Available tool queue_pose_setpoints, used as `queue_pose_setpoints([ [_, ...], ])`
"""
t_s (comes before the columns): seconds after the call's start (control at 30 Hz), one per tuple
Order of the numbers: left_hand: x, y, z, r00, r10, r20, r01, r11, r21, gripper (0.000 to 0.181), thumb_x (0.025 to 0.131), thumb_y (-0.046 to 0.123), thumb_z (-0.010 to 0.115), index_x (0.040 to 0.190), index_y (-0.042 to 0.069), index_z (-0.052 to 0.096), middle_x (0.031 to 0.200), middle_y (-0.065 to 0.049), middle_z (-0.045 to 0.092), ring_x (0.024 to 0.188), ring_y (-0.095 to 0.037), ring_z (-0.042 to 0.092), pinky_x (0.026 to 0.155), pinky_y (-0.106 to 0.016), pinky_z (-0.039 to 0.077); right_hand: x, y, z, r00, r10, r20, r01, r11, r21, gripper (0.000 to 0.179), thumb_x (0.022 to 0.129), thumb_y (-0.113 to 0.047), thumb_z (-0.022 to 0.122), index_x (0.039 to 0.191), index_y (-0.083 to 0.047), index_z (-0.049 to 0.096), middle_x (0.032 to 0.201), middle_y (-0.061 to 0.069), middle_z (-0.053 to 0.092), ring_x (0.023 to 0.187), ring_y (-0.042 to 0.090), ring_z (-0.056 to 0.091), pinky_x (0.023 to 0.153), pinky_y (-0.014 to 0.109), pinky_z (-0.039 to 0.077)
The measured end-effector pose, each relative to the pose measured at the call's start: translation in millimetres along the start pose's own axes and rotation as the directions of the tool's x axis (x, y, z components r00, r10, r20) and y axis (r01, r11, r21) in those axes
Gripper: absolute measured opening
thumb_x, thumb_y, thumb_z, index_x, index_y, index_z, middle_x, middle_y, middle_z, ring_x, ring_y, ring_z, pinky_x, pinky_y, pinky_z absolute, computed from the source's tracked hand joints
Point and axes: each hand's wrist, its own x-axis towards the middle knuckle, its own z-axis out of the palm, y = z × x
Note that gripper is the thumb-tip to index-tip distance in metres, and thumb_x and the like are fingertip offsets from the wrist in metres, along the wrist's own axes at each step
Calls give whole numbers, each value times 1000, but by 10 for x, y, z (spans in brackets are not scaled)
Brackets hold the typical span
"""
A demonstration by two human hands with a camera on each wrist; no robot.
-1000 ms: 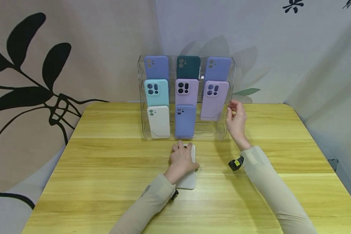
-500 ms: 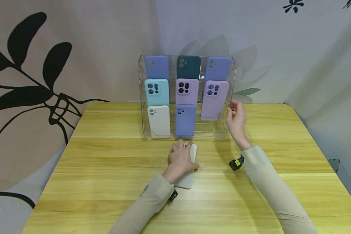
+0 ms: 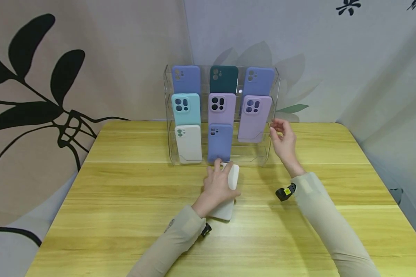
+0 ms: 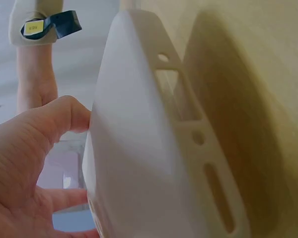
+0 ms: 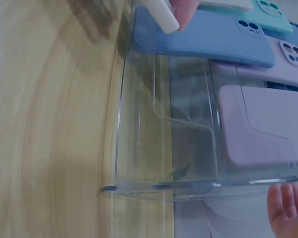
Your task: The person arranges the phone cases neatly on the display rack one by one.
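My left hand (image 3: 216,189) grips a white phone case (image 3: 233,177), thumb at one edge and fingers spread over its camera end. In the left wrist view the port-hole end of the case (image 4: 139,129) faces the camera, raised above the table with a shadow beneath. Ahead stands a clear acrylic display stand (image 3: 250,158) with three tiers of cases. The bottom tier bears a white case (image 3: 188,144) and a blue case (image 3: 220,140); its right slot is bare. My right hand (image 3: 285,142) pinches the stand's right side edge, fingertips curled there (image 5: 288,198).
Higher tiers hold a turquoise case (image 3: 186,109), two lilac cases (image 3: 222,107), a dark green case (image 3: 223,79) and two more blue cases (image 3: 186,79). The stand sits at the back of a wooden table (image 3: 124,200), before a wall (image 3: 124,57) with leaf prints.
My left hand has lifted the white case and carried it slightly forward and right, its camera end turning right. My right wrist has shifted a little right while its fingers stay at the stand's edge.
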Motion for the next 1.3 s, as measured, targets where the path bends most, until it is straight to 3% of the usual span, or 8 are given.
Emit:
queue_pose_setpoints([
  [0.23, 29, 51, -40, 999, 28, -35, -28, 1000, -9, 94, 61, 41, 81, 143, 23, 38, 143, -15, 27, 110, -38, 42, 59, -40, 53, -15, -190, -64, 997, 41, 62, -47, 995, 90, 25, 87, 15, 52, 111, 21, 47, 103, 35, 53, 84, 6, 55, 70, 9, 49],
  [0.53, 142, 263, -180, 990, 92, -107, -94, 995, -18, 94, 64, 41, 79, 145, 25, 34, 145, -15, 24, 107, -37, 42, 57, -35, 51, 21, 81, -88, 997, 44, 66, -51, 991, 120, 26, 89, 9, 54, 114, 17, 49, 105, 31, 54, 84, 1, 54, 67, 9, 49],
  [0.7, 235, 429, -236, 975, 135, -178, -142, 990, -24, 95, 66, 41, 79, 146, 25, 31, 147, -14, 22, 107, -37, 41, 64, -41, 51, 19, 106, -94, 997, 29, 65, -37, 990, 136, 25, 89, 9, 54, 112, 17, 49, 103, 32, 55, 83, 2, 55, 68, 10, 49],
  [0.83, 337, 542, -262, 949, 175, -261, -189, 982, -29, 93, 68, 38, 77, 147, 26, 30, 147, -13, 21, 106, -35, 41, 64, -41, 50, 20, 97, -99, 997, 33, 72, -43, 989, 143, 25, 89, 10, 54, 112, 18, 49, 104, 33, 54, 82, 2, 55, 68, 10, 49],
  [0.97, 472, 617, -274, 895, 224, -387, -246, 969, -7, 90, 68, 37, 76, 146, 25, 32, 147, -13, 24, 102, -33, 43, 61, -36, 50, 15, 27, -99, 996, 48, 74, -59, 985, 164, 26, 88, 13, 53, 112, 20, 47, 105, 36, 52, 82, 4, 55, 68, 11, 50],
  [1.03, 551, 635, -272, 846, 253, -470, -280, 960, 12, 88, 67, 36, 75, 145, 23, 34, 146, -14, 26, 100, -33, 43, 59, -35, 49, 9, -41, -97, 996, 51, 77, -64, 983, 172, 26, 88, 14, 52, 112, 21, 47, 105, 37, 51, 82, 5, 56, 68, 12, 50],
  [1.17, 708, 652, -259, 729, 293, -619, -336, 941, 49, 86, 66, 33, 75, 143, 19, 37, 145, -16, 27, 100, -33, 43, 59, -35, 49, -3, -177, -89, 994, 56, 93, -70, 986, 154, 26, 88, 15, 52, 112, 23, 45, 106, 37, 51, 83, 6, 56, 70, 12, 50],
  [1.3, 832, 676, -231, 658, 300, -691, -374, 926, 46, 87, 68, 30, 74, 144, 19, 33, 148, -18, 21, 109, -35, 40, 66, -40, 49, 3, -214, -86, 993, 63, 103, -76, 989, 125, 26, 88, 15, 51, 112, 22, 45, 107, 36, 51, 84, 6, 55, 71, 11, 49],
])
